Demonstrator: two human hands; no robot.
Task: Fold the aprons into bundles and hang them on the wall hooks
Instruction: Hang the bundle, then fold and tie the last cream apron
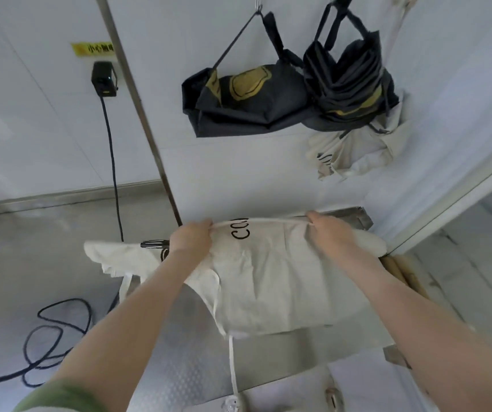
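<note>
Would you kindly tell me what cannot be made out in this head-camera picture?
Head view only:
Print on the cream apron: only the first letters show; a fold hides the rest.
The yellow wall label: blurred, partly behind the metal pole.
What the right black bundle hangs from: cut off by the top edge.
Fingertips of the left hand and right hand: curled into the apron's edge.

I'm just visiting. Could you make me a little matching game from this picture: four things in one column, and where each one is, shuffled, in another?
Things
1. cream apron
2. left dark apron bundle
3. black plug box
4. dark cable

Places
A. lying in loops, lower left
B. hanging from a wall hook
C. on the wall under the yellow sign
D. gripped by the left hand and the right hand

Pairs: 1-D, 2-B, 3-C, 4-A.
</note>
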